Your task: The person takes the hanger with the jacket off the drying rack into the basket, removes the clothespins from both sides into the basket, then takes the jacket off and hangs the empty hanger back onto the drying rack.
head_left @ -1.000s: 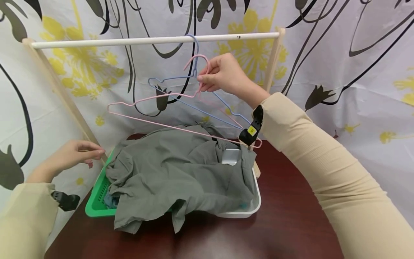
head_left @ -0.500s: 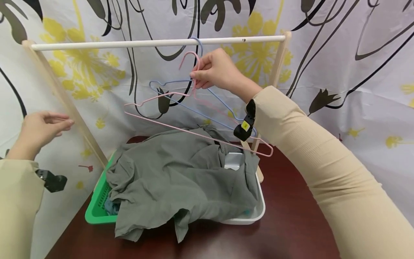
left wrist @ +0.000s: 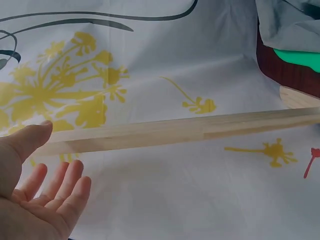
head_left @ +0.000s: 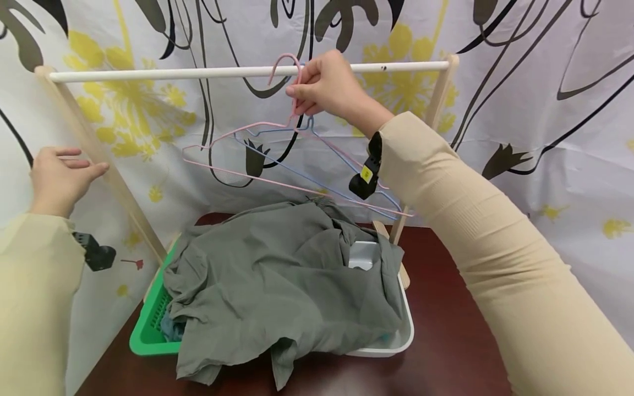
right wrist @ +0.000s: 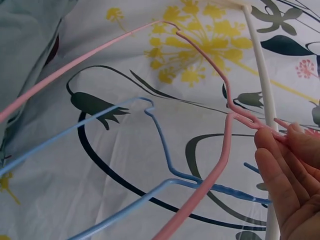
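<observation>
My right hand [head_left: 329,85] pinches a pink clothes hanger [head_left: 247,175] by its neck, just below the hook. The hook stands at the height of the white rail [head_left: 173,74]; from the head view I cannot tell if it touches it. Behind it a blue hanger [head_left: 284,165] hangs from the rail, its hook mostly hidden by my hand. In the right wrist view the pink hanger [right wrist: 225,145] lies nearer than the blue hanger [right wrist: 165,150]. My left hand [head_left: 61,179] holds nothing, fingers apart and relaxed, beside the rack's left wooden post [left wrist: 175,130].
Grey cloth [head_left: 282,280] lies heaped over a green basket [head_left: 143,335] and a white bin [head_left: 406,324] on the dark red table [head_left: 455,330]. The rack's right post [head_left: 438,99] stands behind my right arm. A patterned curtain [head_left: 545,110] hangs behind.
My right hand has raised the pink hanger, bringing its hook up to rail height. My left hand has moved up and left, away from the basket, and its fingers have spread.
</observation>
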`<action>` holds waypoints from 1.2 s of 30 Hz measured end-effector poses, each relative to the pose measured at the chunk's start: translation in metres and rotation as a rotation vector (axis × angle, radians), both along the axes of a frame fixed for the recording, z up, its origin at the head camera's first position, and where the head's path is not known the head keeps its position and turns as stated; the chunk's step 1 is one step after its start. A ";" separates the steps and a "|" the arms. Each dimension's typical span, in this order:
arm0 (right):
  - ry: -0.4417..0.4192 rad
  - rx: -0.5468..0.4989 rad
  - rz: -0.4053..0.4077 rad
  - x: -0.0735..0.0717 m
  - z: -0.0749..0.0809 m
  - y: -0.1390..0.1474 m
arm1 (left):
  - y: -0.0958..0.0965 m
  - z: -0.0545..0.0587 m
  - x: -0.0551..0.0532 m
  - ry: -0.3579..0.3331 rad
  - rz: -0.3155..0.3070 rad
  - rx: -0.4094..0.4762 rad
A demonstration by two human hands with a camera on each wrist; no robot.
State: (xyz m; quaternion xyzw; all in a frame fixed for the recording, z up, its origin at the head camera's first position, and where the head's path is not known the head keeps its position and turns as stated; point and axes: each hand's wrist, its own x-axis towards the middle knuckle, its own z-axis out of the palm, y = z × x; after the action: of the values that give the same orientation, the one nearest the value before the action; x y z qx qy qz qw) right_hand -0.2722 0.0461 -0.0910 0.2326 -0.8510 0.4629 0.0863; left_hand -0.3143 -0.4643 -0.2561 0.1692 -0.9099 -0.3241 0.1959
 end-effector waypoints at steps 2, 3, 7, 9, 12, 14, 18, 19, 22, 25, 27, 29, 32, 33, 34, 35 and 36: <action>0.001 -0.001 -0.024 -0.003 0.003 -0.001 | 0.001 -0.001 -0.005 0.015 0.004 0.026; 0.007 0.000 -0.034 -0.004 0.004 -0.002 | 0.006 0.003 -0.003 0.025 0.006 0.042; 0.017 -0.017 -0.066 -0.009 0.007 -0.003 | 0.047 0.026 0.027 0.073 0.012 0.076; 0.024 -0.027 -0.078 -0.011 0.008 -0.004 | 0.067 0.035 0.043 0.090 0.043 0.092; 0.015 -0.055 -0.084 -0.011 0.009 -0.005 | 0.085 0.040 0.055 0.112 0.085 0.082; 0.009 -0.065 -0.085 -0.012 0.009 -0.006 | 0.094 0.042 0.060 0.143 0.104 0.062; 0.016 -0.064 -0.078 -0.014 0.006 -0.008 | 0.102 0.038 0.062 0.240 0.120 0.025; 0.024 -0.060 -0.077 -0.014 0.005 -0.009 | 0.102 0.037 0.063 0.253 0.120 0.021; 0.038 -0.057 -0.076 -0.016 0.003 -0.011 | 0.102 0.038 0.063 0.242 0.126 0.024; 0.036 -0.061 -0.087 -0.018 0.001 -0.013 | 0.103 0.039 0.064 0.217 0.122 0.036; 0.038 -0.046 -0.093 -0.020 -0.003 -0.014 | 0.103 0.039 0.064 0.213 0.116 0.035; 0.044 -0.010 -0.100 -0.022 -0.008 -0.014 | 0.104 0.039 0.063 0.210 0.115 0.027; 0.058 0.057 -0.106 -0.024 -0.015 -0.016 | 0.105 0.038 0.062 0.204 0.120 0.016; 0.062 0.073 -0.110 -0.024 -0.016 -0.017 | 0.105 0.039 0.063 0.203 0.124 0.013; 0.064 0.082 -0.114 -0.025 -0.017 -0.017 | 0.105 0.039 0.063 0.202 0.126 0.011; 0.069 0.089 -0.119 -0.025 -0.017 -0.018 | 0.105 0.040 0.064 0.204 0.127 0.008; 0.076 0.094 -0.122 -0.025 -0.017 -0.019 | 0.104 0.041 0.065 0.206 0.130 0.005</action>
State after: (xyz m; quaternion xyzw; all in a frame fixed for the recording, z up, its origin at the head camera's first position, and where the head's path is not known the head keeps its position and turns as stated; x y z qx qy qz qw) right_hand -0.2973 0.0274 -0.1083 0.2013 -0.8806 0.4071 0.1355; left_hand -0.2498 -0.3601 -0.2151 0.1940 -0.8713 -0.3286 0.3085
